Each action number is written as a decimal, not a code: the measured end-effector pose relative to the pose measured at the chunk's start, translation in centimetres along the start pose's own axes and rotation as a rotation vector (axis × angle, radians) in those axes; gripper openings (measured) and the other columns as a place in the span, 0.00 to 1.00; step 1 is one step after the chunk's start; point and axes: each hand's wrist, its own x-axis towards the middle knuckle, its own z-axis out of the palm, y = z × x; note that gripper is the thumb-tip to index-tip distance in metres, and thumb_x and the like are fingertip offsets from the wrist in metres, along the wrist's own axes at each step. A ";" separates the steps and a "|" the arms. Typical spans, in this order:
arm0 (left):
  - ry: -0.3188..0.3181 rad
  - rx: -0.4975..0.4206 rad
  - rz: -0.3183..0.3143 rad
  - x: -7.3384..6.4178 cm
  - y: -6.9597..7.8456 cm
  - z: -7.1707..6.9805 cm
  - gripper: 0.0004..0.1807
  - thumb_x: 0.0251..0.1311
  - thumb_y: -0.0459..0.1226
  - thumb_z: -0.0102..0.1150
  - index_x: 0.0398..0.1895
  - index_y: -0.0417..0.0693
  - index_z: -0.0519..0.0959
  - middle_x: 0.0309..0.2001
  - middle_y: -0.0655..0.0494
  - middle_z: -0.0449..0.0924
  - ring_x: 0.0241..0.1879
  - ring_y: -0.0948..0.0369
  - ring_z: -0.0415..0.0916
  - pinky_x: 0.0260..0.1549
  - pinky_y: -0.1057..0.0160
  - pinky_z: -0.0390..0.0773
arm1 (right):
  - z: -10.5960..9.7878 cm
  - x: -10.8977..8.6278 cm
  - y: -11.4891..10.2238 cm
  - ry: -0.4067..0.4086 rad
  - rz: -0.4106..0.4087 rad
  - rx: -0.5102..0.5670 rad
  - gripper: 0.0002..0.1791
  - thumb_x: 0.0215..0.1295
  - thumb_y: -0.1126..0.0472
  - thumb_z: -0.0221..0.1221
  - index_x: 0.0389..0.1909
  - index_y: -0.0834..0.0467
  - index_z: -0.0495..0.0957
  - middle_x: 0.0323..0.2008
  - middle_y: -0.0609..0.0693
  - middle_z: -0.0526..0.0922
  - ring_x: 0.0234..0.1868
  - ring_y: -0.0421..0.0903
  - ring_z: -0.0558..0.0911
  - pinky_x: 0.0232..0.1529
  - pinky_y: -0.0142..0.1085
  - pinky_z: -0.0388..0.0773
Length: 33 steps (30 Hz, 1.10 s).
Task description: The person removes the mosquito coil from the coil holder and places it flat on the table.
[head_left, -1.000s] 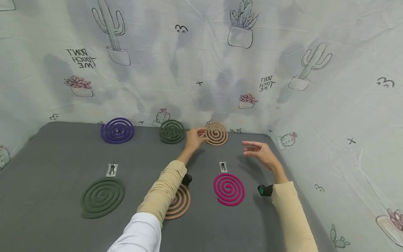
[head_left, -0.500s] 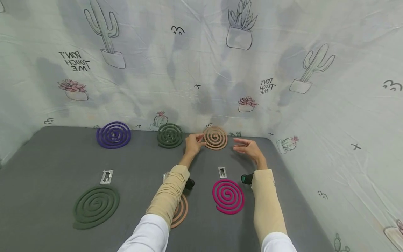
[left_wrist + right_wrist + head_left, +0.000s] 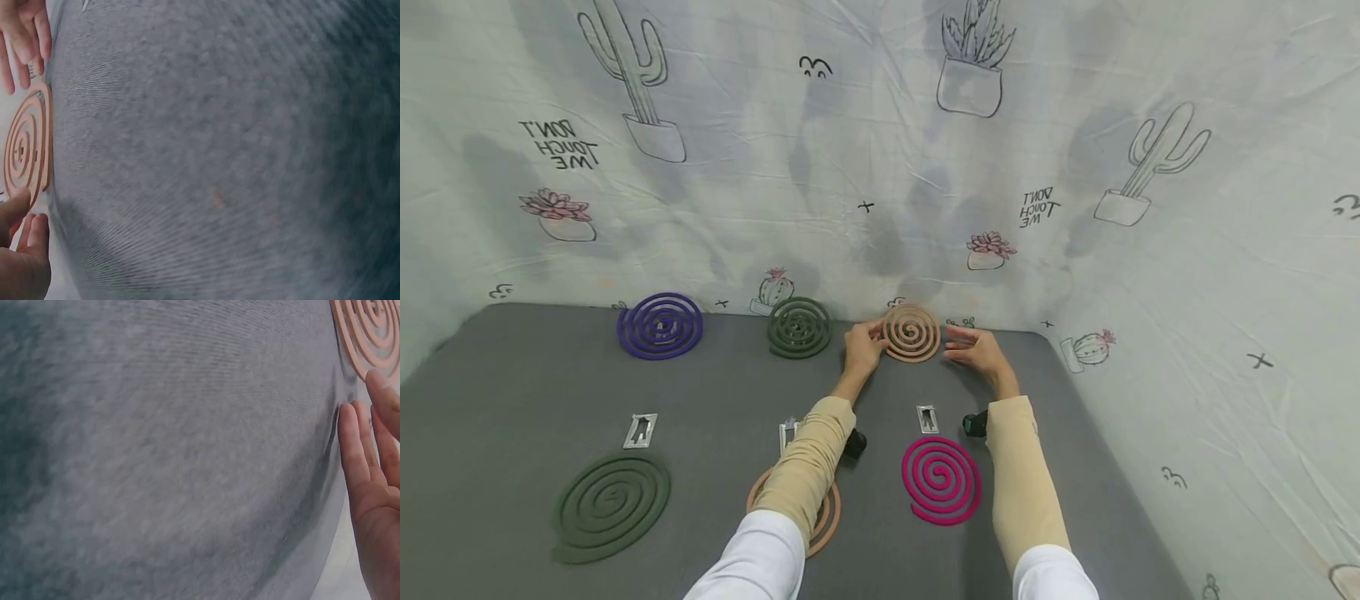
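Note:
A light-brown mosquito coil (image 3: 911, 333) stands upright at the table's back edge, against the curtain. My left hand (image 3: 862, 347) is at its left rim, thumb and fingers parted; the left wrist view shows the thumb (image 3: 17, 206) overlapping the rim, contact unclear. On the opposite side my right hand (image 3: 981, 352) has its fingers extended close to the coil; its thumb (image 3: 384, 400) is in line with the rim in the right wrist view. A dark green coil (image 3: 800, 327) stands left of my left hand, and a purple coil (image 3: 660, 326) farther left.
Nearer lie a green coil (image 3: 612, 497), a pink coil (image 3: 941, 481) and another light-brown coil (image 3: 829, 521), partly under my left forearm. Small metal stands (image 3: 928, 419) lie behind them on the grey tabletop (image 3: 722, 400). A cactus-print curtain (image 3: 880, 142) encloses the back and right.
My right hand has moved left, up to the right side of the standing light-brown coil. The left hand has stayed at its left rim. The camera view has shifted slightly.

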 end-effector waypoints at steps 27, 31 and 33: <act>0.065 -0.074 0.051 0.0 -0.8 0.7 0.16 0.52 0.22 0.65 0.47 0.28 0.81 0.40 0.37 0.83 0.39 0.49 0.84 0.38 0.60 0.84 | 1.4 1.4 -0.2 0.054 -0.073 0.063 0.33 0.51 0.80 0.64 0.62 0.70 0.70 0.62 0.67 0.70 0.56 0.63 0.76 0.43 0.28 0.80; 0.042 -0.103 0.029 0.2 -0.8 0.5 0.17 0.52 0.23 0.65 0.48 0.30 0.80 0.43 0.37 0.83 0.40 0.49 0.83 0.39 0.62 0.84 | 1.5 1.4 0.0 0.057 -0.058 0.079 0.33 0.51 0.80 0.65 0.62 0.69 0.70 0.62 0.65 0.71 0.56 0.62 0.76 0.41 0.26 0.80; 0.034 -0.098 0.024 0.2 -0.8 0.4 0.18 0.51 0.24 0.66 0.48 0.30 0.80 0.43 0.38 0.83 0.41 0.49 0.83 0.38 0.62 0.84 | 1.5 1.3 0.1 0.055 -0.058 0.091 0.33 0.51 0.80 0.65 0.62 0.69 0.70 0.62 0.65 0.71 0.56 0.61 0.76 0.41 0.26 0.80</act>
